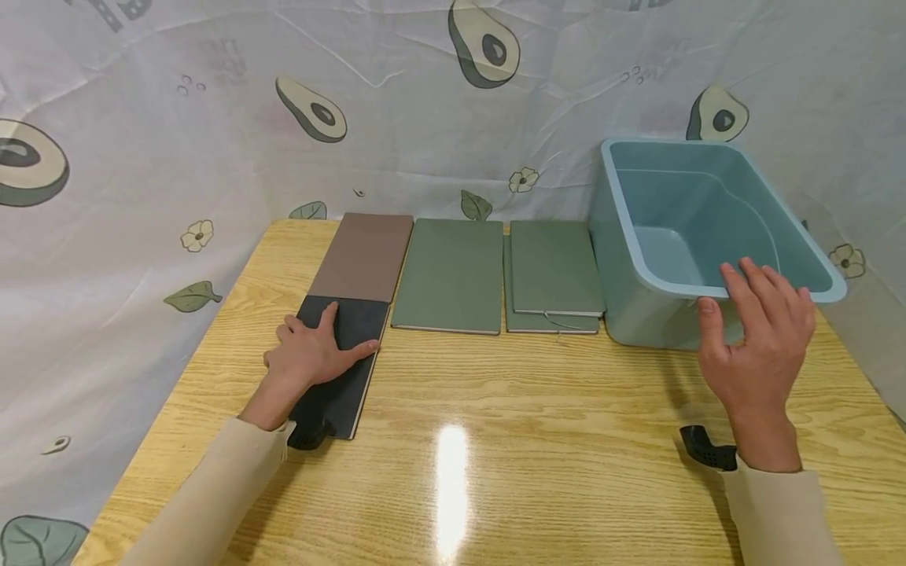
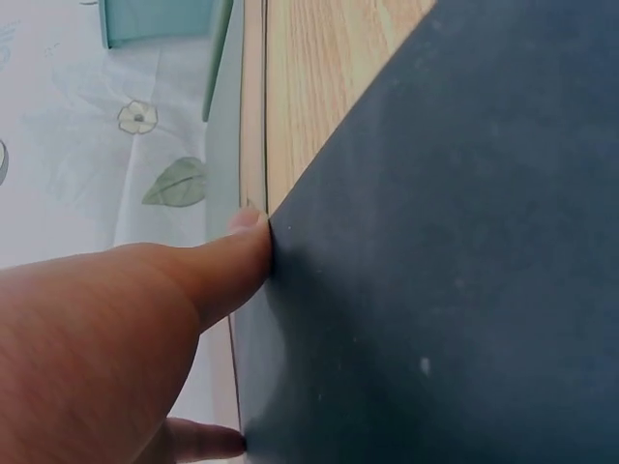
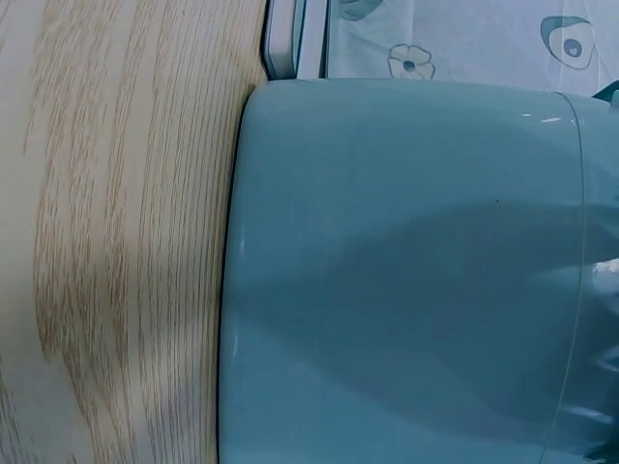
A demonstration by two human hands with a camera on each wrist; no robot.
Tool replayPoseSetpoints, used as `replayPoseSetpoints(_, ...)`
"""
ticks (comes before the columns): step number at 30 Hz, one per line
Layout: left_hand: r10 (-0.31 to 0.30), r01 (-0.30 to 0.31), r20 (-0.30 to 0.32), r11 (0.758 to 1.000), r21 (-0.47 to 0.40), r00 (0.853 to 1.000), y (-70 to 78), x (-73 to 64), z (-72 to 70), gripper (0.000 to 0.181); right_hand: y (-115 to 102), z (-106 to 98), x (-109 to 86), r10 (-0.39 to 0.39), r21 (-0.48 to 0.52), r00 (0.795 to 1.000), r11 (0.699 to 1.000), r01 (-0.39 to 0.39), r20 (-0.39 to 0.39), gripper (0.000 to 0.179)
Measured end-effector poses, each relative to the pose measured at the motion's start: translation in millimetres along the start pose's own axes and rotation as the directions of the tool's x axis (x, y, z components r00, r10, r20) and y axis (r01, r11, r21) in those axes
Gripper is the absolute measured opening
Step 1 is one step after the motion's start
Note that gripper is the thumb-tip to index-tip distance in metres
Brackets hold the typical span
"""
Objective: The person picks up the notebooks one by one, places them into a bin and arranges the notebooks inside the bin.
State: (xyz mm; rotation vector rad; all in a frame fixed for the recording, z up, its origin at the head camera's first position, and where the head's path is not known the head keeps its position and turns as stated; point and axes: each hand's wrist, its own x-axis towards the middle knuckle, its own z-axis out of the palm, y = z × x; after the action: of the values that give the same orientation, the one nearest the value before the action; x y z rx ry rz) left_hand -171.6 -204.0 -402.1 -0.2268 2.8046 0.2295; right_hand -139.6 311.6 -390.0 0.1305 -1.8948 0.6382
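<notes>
In the head view my left hand [image 1: 304,354] lies spread over a black notebook [image 1: 340,401] at the table's left side. Its thumb [image 2: 247,246] touches the notebook's edge in the left wrist view, and another fingertip meets the edge farther down. My right hand [image 1: 760,354] is at the front rim of a blue-grey plastic bin [image 1: 633,306], fingers extended over the rim in the head view and holding nothing. The right wrist view shows the bin's outer wall [image 3: 387,271] with a shadow across it; the hand itself is out of that view.
A brown notebook [image 1: 364,255] lies just behind the black one. Right of it sits a green notebook [image 1: 447,275], then a smaller green notebook [image 1: 555,267] on top of another green one [image 1: 520,322], close beside the bin. A printed avocado cloth [image 1: 396,118] hangs behind the wooden table [image 1: 538,440].
</notes>
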Motion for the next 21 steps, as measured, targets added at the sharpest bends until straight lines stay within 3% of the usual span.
replayPoseSetpoints(8,-0.022,0.023,0.021,0.999,-0.03,1.0,-3.5,4.4,-8.6,0.12,-0.9,0.4,0.7,-0.004,0.007,1.0,1.0,0.004,-0.016,0.055)
replayPoseSetpoints(16,-0.036,0.039,0.023,0.992,-0.117,0.999,-18.6,14.4,-20.8,0.122,-1.9,0.7,0.5,0.0,0.001,1.0,1.0,0.0,-0.012,0.056)
replayPoseSetpoints(21,-0.001,0.003,0.018,0.993,-0.118,1.0,-30.2,20.4,-26.9,0.115,-1.2,0.8,0.2,0.0,-0.003,1.0,1.0,0.0,-0.012,0.057)
